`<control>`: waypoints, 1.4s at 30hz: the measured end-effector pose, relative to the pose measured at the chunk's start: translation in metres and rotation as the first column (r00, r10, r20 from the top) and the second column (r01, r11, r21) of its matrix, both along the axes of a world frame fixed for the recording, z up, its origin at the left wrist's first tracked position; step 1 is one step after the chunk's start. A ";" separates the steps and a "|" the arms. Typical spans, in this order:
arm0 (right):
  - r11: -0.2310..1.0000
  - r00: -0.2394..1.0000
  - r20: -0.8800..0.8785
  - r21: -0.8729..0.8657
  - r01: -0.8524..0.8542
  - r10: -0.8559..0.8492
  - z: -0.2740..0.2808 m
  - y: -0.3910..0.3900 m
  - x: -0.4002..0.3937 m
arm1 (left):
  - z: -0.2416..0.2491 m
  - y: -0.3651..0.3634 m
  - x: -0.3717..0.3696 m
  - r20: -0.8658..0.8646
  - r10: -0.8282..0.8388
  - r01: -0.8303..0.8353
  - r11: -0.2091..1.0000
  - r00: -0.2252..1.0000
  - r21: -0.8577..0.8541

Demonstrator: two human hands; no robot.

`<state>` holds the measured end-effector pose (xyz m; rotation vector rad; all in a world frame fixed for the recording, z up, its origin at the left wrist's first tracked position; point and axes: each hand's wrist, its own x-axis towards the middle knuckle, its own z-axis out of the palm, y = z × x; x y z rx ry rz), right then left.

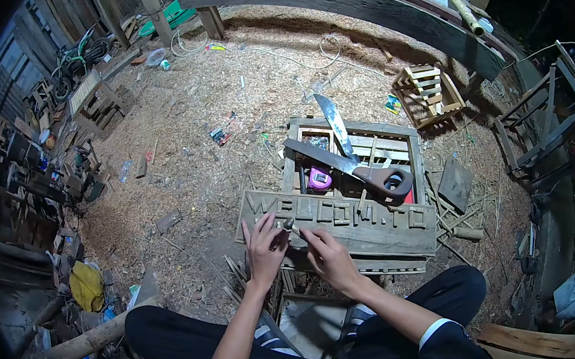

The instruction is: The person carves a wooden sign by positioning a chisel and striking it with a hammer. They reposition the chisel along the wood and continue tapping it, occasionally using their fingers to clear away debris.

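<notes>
reaching over the near edge of a lettered wooden plank, laid lengthwise from left to right. pinching with the right hand a small dark-tipped tool, too unclear to name, and slanting it up-left, toward the left hand, seemingly spread and nearer to the plank's left end.

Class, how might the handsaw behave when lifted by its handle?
The handsaw would probably feel handle-heavy, since its handle looks bulkier than the blade. That long, flat blade may flex slightly. Lying flat, it seems unlikely to roll.
</notes>
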<state>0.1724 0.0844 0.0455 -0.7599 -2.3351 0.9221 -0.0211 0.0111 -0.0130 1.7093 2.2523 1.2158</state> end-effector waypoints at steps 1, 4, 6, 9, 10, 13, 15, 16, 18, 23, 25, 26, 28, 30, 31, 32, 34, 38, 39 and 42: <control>1.000 1.000 -0.001 -0.001 0.000 0.000 0.001 -0.001 0.001 | -0.001 0.000 0.000 -0.001 0.000 0.000 1.000 1.000 -0.001; 0.999 1.000 0.020 -0.047 0.010 -0.009 0.006 -0.004 0.002 | -0.002 -0.001 -0.002 0.006 -0.011 0.011 1.000 1.000 0.017; 0.993 0.999 0.014 -0.113 0.038 -0.037 0.008 -0.003 0.003 | -0.002 0.000 -0.001 0.031 -0.002 0.001 1.000 1.000 0.012; 0.992 0.999 0.035 -0.119 0.042 -0.038 0.003 -0.001 0.003 | -0.001 0.000 0.000 0.034 0.003 -0.003 1.000 0.999 0.007; 0.992 0.999 0.033 -0.121 0.043 -0.039 0.005 -0.001 0.003 | -0.002 0.001 -0.001 0.033 0.002 -0.002 1.000 0.999 0.005; 0.999 0.999 0.038 -0.047 0.000 0.002 0.010 -0.003 0.002 | -0.003 0.000 -0.002 0.030 -0.009 0.009 1.000 1.000 0.013; 1.000 0.998 0.055 -0.002 -0.026 0.026 0.009 -0.005 0.000 | -0.002 0.000 -0.003 0.015 -0.024 0.024 1.000 1.000 0.004; 1.000 0.998 0.055 -0.002 -0.026 0.026 0.009 -0.004 0.001 | -0.001 -0.001 -0.002 0.016 -0.024 0.024 1.000 1.000 0.004; 1.000 0.997 0.070 -0.016 -0.026 0.027 0.009 -0.003 0.001 | 0.000 -0.001 -0.003 0.014 -0.031 0.031 1.000 0.999 0.000; 1.000 0.998 0.054 0.023 -0.019 0.018 0.001 -0.005 0.002 | -0.001 -0.001 -0.002 0.031 -0.032 0.032 0.999 0.999 0.007; 0.999 0.997 0.066 0.013 -0.033 0.032 0.002 -0.005 0.001 | -0.002 0.000 -0.004 0.026 -0.024 0.024 1.000 0.999 0.001; 1.000 0.999 0.050 0.010 -0.009 0.008 0.004 -0.005 0.001 | -0.003 0.000 -0.004 0.027 -0.027 0.027 1.000 0.999 0.015; 1.000 0.999 0.040 0.004 0.010 -0.010 0.005 -0.007 0.001 | -0.006 -0.002 -0.004 0.034 -0.025 0.024 0.999 0.999 0.027; 1.000 0.998 0.062 0.002 -0.009 0.009 0.002 -0.007 0.000 | -0.007 -0.001 -0.005 0.025 -0.025 0.024 0.999 0.999 0.033; 1.000 0.998 0.062 0.003 -0.007 0.007 0.000 -0.007 0.001 | -0.008 0.000 -0.004 0.026 -0.027 0.027 0.999 0.999 0.034; 0.999 1.000 0.026 0.039 0.005 -0.007 -0.001 -0.007 0.000 | -0.008 0.000 -0.004 0.024 -0.030 0.029 0.999 0.999 0.033; 0.997 1.000 -0.011 0.071 0.011 -0.010 0.003 -0.007 -0.004 | -0.003 -0.001 -0.006 0.022 -0.024 0.023 0.999 0.999 0.029; 1.000 1.000 0.004 0.017 0.021 -0.021 0.002 -0.008 -0.001 | 0.000 0.000 -0.003 0.051 -0.026 0.025 1.000 0.998 0.018; 1.000 1.000 0.019 0.024 0.004 -0.004 0.001 -0.008 -0.002 | 0.000 0.001 -0.004 0.047 -0.020 0.019 1.000 0.999 0.024; 0.999 1.000 0.003 0.031 0.024 -0.024 0.005 -0.008 -0.002 | 0.000 0.000 -0.005 0.053 -0.025 0.023 0.999 0.998 0.031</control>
